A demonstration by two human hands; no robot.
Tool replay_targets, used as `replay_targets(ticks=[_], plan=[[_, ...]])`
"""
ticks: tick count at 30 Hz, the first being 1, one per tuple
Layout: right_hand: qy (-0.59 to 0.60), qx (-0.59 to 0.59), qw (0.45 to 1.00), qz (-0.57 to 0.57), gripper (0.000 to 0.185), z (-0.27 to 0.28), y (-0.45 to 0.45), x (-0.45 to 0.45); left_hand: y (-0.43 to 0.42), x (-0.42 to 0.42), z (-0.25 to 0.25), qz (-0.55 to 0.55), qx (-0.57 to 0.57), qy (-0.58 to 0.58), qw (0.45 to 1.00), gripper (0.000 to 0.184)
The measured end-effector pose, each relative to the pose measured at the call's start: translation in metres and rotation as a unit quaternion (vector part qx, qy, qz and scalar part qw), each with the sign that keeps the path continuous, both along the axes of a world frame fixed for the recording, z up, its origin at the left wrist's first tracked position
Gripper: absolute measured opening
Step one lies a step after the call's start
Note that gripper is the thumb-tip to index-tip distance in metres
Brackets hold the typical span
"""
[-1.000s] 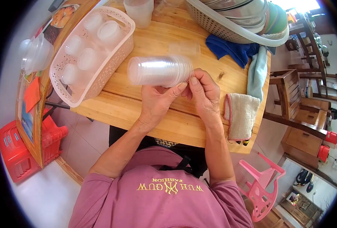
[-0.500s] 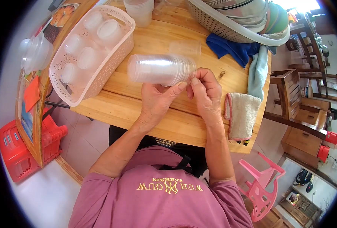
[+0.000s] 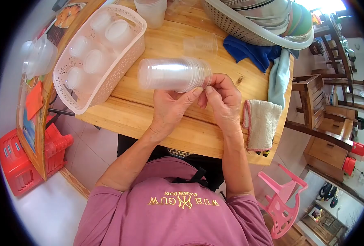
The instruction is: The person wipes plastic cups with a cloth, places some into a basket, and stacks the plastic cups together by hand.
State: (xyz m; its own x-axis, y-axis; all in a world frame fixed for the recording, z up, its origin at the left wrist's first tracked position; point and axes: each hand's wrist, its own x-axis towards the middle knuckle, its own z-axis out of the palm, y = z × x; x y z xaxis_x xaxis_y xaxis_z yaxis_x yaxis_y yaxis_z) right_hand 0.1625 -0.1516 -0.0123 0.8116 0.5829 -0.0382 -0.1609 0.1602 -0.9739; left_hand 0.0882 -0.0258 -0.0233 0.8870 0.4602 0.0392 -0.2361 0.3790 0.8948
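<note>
A long stack of nested clear plastic cups lies sideways above the table, its rims toward the right. My left hand grips the stack from below, thumb pressed near the rims. At the rim end, my right hand is closed, with thumb and forefinger pinching the edge of the outermost cups. How many rims are between those fingers is hidden. Just beyond the stack, a single clear plastic cup lies on its side on the wooden table.
To the left stands a pink basket holding several lidded containers. More stacked clear containers are at the back. A large basket of bowls occupies the far right, near a blue cloth, a light-blue towel and a beige cloth.
My right hand has shifted very slightly at the rim end, its fingertips moving a little along the rims. My left hand and the stack stay almost still.
</note>
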Motion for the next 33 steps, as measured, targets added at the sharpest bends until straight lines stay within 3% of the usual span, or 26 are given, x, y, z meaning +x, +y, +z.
replay_targets(ticks=[18,33], plan=[[-0.005,0.034,0.999,0.019,0.012,0.0003,-0.0009,0.0002,0.0007,-0.0023,0.0026,-0.004,-0.011,0.012,1.0,0.033],[0.006,0.013,0.999,-0.029,0.003,0.0003,-0.0026,0.0006,-0.0009,-0.0043,-0.001,0.017,0.028,0.012,0.999,0.038]])
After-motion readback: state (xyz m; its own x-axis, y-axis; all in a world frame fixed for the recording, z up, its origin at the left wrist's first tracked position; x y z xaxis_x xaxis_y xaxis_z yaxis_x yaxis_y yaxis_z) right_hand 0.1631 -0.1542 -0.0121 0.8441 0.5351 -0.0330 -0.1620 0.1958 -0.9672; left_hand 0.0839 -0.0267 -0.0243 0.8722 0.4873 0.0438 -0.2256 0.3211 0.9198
